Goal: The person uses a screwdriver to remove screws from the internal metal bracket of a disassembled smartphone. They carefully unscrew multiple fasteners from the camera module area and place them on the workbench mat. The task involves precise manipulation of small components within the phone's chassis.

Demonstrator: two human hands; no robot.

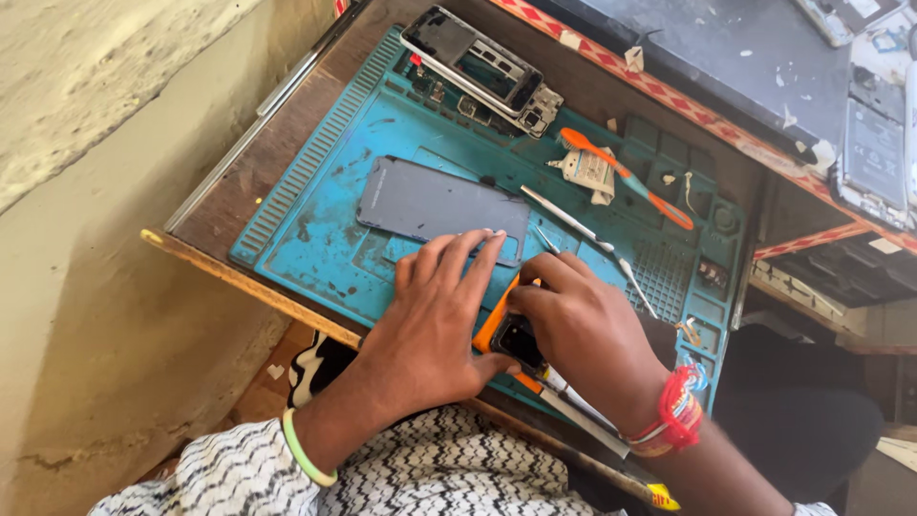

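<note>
I see my left hand (435,315) lying flat, fingers spread, on the teal ribbed mat (315,239); my right hand (578,330) closes its grip on an orange-edged phone (511,334), long axis tilted lower right, on the table (215,215).

**One head-worn view, tilted down over the work mat**

A single camera sits on the person's head and looks steeply down and forward, rolled so the wooden table edge (239,277) runs diagonally. It is close: the left hand (435,320) and right hand (583,334) fill the lower middle, pressed together over a small orange-edged device (501,330). Beyond the grip lies the teal silicone repair mat (315,239); further beyond it, towards the top edge, an opened phone frame (482,69). To the left of the grip a pale plaster wall (95,191) fills the frame. No second view overlaps it.
</note>
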